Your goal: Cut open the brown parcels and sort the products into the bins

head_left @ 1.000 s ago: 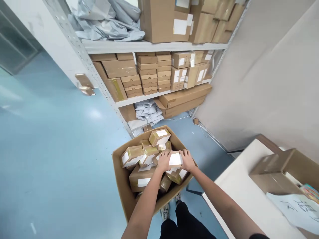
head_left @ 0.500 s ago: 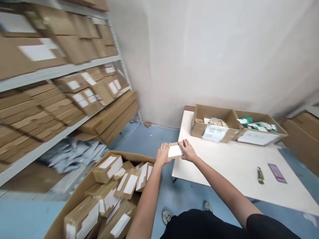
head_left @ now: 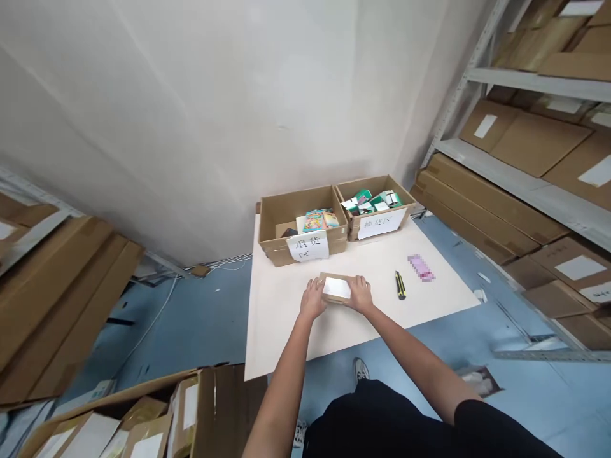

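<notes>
A small cardboard box (head_left: 337, 280) with a white label on top is over the white table (head_left: 281, 331). My left hand (head_left: 313, 299) grips its left end, and my right hand (head_left: 359, 294) grips the right end, with fingers closed around its edges. Whether the box touches the tabletop, I cannot tell. To the right of my right hand lies a yellow and black box cutter (head_left: 400, 285). Beyond it is a pink, pixelated flat object (head_left: 421, 268).
Two open cartons with paper signs stand at the table's back: the left carton (head_left: 272, 254) holds colourful packs, the right carton (head_left: 408, 213) green and white boxes. A large carton (head_left: 205, 407) of labelled parcels is at lower left. Loaded shelving (head_left: 520, 175) rises on the right.
My view has swung right. Both hands have carried the small cardboard box from beside the table's left edge to over the tabletop, keeping their grip on it.
</notes>
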Demonstrator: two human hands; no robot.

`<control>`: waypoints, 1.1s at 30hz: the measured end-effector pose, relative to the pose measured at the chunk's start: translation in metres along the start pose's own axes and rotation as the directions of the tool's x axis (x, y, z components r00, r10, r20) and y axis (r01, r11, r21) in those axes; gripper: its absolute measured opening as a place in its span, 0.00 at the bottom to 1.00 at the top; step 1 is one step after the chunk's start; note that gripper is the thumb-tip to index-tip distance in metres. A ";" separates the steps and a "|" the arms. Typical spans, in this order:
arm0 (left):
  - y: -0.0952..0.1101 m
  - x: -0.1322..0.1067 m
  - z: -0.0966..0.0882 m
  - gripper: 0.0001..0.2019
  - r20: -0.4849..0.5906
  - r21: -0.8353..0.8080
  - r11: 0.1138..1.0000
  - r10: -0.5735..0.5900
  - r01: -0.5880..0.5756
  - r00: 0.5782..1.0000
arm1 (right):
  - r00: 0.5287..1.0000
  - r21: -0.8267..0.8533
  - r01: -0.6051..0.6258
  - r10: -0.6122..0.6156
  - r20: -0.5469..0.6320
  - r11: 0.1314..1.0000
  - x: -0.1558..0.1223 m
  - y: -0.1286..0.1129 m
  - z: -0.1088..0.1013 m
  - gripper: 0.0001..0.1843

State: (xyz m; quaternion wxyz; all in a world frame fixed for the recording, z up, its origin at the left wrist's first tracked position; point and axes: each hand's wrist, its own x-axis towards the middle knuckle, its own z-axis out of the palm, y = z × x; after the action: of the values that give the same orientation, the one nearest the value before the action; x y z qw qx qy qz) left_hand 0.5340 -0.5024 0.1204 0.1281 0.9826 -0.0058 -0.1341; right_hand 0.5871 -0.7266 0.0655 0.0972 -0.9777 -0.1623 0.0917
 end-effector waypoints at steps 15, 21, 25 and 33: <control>0.060 0.091 0.045 0.53 0.323 0.048 0.998 -0.044 0.030 0.945 | 0.979 0.272 -0.172 0.134 0.150 0.947 0.003 0.104 0.023 0.44; 0.050 0.100 0.059 0.55 0.335 0.171 0.985 -0.071 0.014 0.940 | 0.831 0.235 -0.553 0.505 0.234 0.800 0.020 0.224 0.011 0.39; 0.053 0.100 0.063 0.55 0.365 0.183 0.983 -0.091 0.024 0.926 | 0.708 0.211 -0.693 0.595 0.379 0.690 0.026 0.261 0.028 0.43; 0.065 0.098 0.062 0.58 0.388 0.157 0.987 -0.101 0.043 0.916 | 0.797 0.398 -0.590 0.427 0.427 0.703 0.051 0.215 0.040 0.39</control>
State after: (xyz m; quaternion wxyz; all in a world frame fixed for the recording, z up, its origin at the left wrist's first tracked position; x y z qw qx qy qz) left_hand 0.6132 -0.5853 0.0536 0.0475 0.9417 -0.0049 -0.3332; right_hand 0.6906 -0.9022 -0.0282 0.2976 -0.8951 0.1348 0.3036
